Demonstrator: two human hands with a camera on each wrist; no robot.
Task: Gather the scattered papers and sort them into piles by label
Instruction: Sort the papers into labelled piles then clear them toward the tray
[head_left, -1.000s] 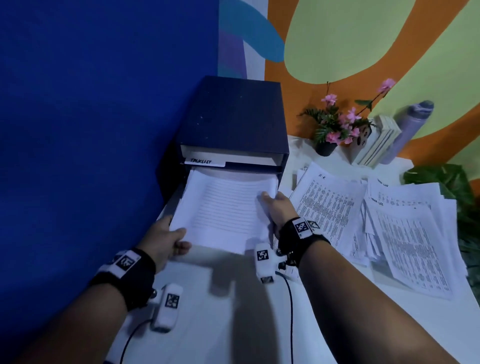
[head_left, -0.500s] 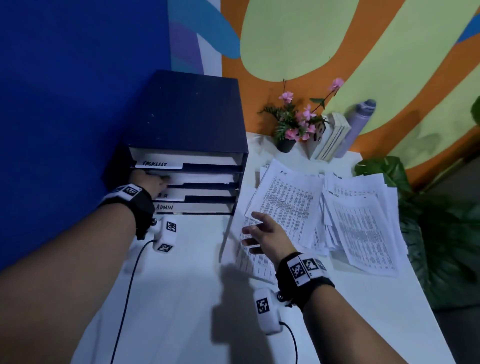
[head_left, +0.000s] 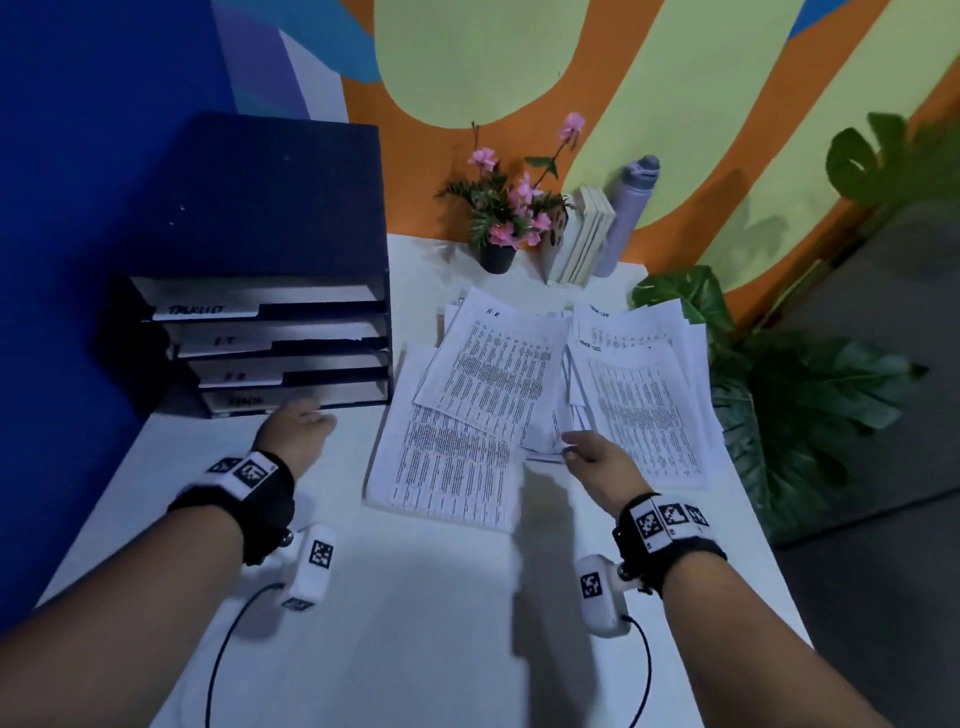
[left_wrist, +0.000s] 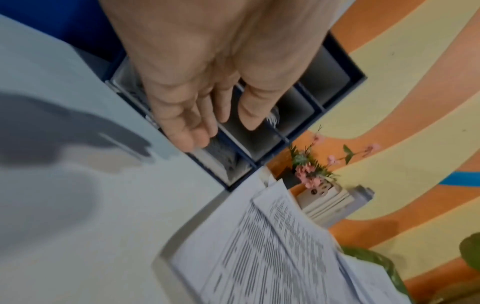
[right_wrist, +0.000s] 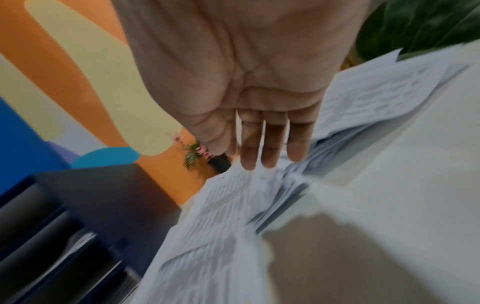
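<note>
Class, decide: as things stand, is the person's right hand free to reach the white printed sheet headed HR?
Probably yes. The right hand is open and empty at the pile's near edge; the HR sheet lies on top, uncovered.

A dark navy four-slot paper organiser (head_left: 270, 218) with white label tabs stands on the white table (head_left: 415, 623) beside white sheets (head_left: 488, 364) densely printed in black, near pink-flowered greenery (head_left: 509, 208), a lilac bottle (head_left: 626, 213), and an orange, pale-green and blue wall (head_left: 519, 52).

Potted pink flowers (head_left: 506, 218), books (head_left: 584, 234) leaning beside a lilac bottle (head_left: 626, 213), leafy plant (head_left: 800, 395), colourful wall mural (head_left: 675, 78)
</note>
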